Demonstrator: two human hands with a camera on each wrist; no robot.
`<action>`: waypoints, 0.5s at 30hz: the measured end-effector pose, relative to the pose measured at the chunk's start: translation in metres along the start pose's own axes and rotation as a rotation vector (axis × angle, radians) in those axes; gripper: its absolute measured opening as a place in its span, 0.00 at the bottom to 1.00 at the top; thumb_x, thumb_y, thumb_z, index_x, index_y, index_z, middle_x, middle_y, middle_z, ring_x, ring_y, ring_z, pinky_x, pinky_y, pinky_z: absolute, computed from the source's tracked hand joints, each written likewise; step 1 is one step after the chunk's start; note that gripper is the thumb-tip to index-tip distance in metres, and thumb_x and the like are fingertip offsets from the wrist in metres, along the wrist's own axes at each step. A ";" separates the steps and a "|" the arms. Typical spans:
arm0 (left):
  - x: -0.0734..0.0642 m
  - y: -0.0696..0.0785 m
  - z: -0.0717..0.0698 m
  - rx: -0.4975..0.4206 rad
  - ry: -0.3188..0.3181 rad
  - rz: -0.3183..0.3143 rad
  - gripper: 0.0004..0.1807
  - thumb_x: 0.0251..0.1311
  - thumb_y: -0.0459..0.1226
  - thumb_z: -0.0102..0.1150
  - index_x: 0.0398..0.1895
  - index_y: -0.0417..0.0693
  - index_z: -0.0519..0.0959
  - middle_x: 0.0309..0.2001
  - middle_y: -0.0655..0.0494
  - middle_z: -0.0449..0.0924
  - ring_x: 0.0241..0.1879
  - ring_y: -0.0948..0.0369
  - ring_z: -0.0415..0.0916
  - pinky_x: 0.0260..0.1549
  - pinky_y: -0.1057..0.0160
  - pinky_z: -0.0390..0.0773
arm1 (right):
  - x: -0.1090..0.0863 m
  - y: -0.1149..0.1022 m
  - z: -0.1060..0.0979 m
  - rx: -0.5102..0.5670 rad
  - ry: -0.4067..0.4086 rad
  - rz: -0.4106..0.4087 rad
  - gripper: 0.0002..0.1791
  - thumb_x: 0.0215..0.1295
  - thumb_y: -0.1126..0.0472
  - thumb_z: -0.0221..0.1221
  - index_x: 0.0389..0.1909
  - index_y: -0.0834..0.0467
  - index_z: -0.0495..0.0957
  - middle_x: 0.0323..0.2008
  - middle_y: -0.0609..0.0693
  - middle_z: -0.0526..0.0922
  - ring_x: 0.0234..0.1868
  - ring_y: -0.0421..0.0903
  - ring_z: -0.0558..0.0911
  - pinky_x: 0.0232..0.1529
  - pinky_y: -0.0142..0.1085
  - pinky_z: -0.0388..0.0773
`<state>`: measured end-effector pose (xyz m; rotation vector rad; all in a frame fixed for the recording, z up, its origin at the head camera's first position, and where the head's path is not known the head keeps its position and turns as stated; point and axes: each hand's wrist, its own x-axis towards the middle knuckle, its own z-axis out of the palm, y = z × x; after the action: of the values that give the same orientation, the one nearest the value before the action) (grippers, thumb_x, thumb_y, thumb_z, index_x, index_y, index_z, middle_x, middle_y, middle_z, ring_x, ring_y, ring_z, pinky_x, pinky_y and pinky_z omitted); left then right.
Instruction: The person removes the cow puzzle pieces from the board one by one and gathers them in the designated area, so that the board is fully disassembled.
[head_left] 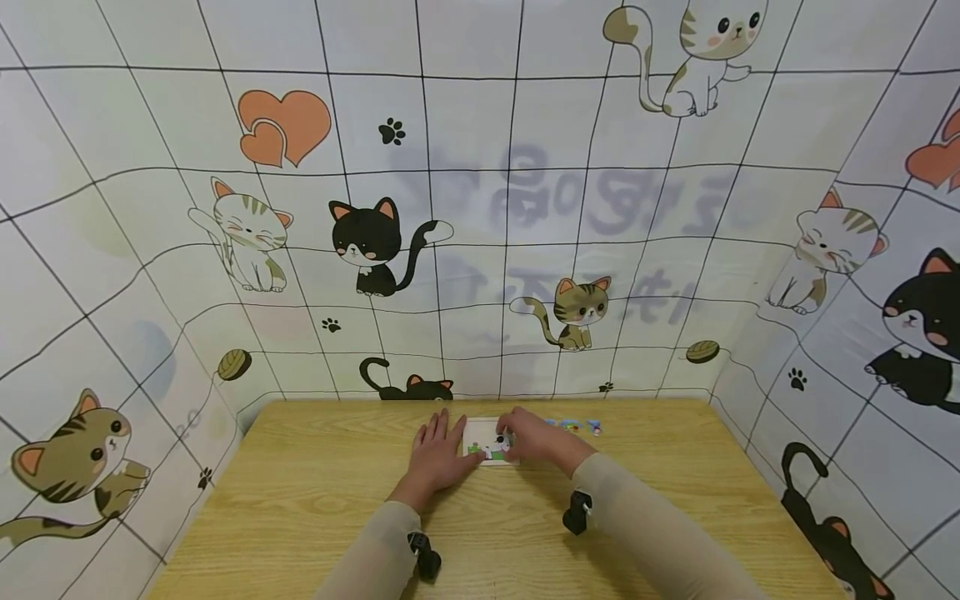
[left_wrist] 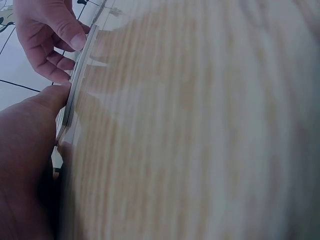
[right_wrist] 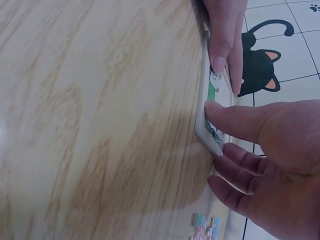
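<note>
A small picture puzzle in a white frame (head_left: 472, 429) lies flat near the table's far edge, its lower part showing green and white artwork. My left hand (head_left: 438, 454) rests on the table at the frame's left, fingers extended and thumb reaching over the near left corner. My right hand (head_left: 534, 437) covers the right side. In the right wrist view, the thumb of that right hand (right_wrist: 285, 150) presses on the picture (right_wrist: 211, 92), while other fingers bend loosely beside the frame's edge. Its index fingertip is hidden there; no lifted piece shows.
Several loose colourful puzzle pieces (head_left: 573, 425) lie on the wooden table (head_left: 322, 483) right of the right hand. A white sheet (head_left: 465, 200) printed with cats hangs behind the table and along both sides. Dark wrist devices (head_left: 576, 512) sit on both sleeves.
</note>
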<state>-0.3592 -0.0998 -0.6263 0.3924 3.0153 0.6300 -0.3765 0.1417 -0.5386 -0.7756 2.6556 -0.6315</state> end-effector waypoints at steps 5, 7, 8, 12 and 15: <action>-0.001 0.002 -0.001 -0.002 0.000 0.002 0.53 0.73 0.74 0.50 0.92 0.58 0.56 0.90 0.39 0.42 0.89 0.41 0.40 0.83 0.35 0.46 | -0.001 -0.001 -0.002 0.004 -0.010 0.014 0.23 0.70 0.64 0.76 0.63 0.62 0.81 0.55 0.59 0.79 0.55 0.55 0.81 0.56 0.54 0.82; -0.001 0.003 -0.002 -0.002 0.000 0.002 0.53 0.74 0.74 0.50 0.92 0.57 0.56 0.90 0.39 0.42 0.89 0.41 0.39 0.83 0.34 0.46 | -0.002 -0.002 -0.003 0.012 -0.005 0.016 0.23 0.70 0.65 0.76 0.62 0.61 0.81 0.55 0.59 0.79 0.55 0.56 0.81 0.56 0.54 0.82; -0.002 0.003 -0.003 -0.003 0.000 0.001 0.53 0.74 0.74 0.50 0.92 0.57 0.56 0.90 0.39 0.42 0.89 0.41 0.39 0.83 0.34 0.45 | -0.002 -0.002 -0.003 0.021 -0.002 0.015 0.23 0.69 0.65 0.77 0.61 0.60 0.81 0.55 0.59 0.79 0.55 0.56 0.81 0.55 0.54 0.82; -0.002 0.004 -0.004 -0.002 -0.004 -0.003 0.53 0.74 0.73 0.51 0.92 0.57 0.56 0.90 0.39 0.42 0.89 0.41 0.39 0.83 0.34 0.45 | -0.003 -0.001 -0.002 0.046 0.010 0.008 0.22 0.68 0.66 0.77 0.58 0.58 0.80 0.53 0.57 0.78 0.54 0.55 0.81 0.53 0.54 0.82; -0.002 0.003 -0.002 0.004 -0.004 -0.001 0.53 0.73 0.74 0.50 0.92 0.57 0.56 0.90 0.39 0.42 0.89 0.41 0.39 0.83 0.34 0.46 | -0.003 0.002 0.000 0.055 0.021 0.002 0.22 0.67 0.66 0.78 0.58 0.58 0.80 0.52 0.56 0.78 0.54 0.55 0.81 0.52 0.54 0.82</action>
<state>-0.3565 -0.0986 -0.6234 0.3911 3.0131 0.6227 -0.3751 0.1445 -0.5391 -0.7554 2.6459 -0.7128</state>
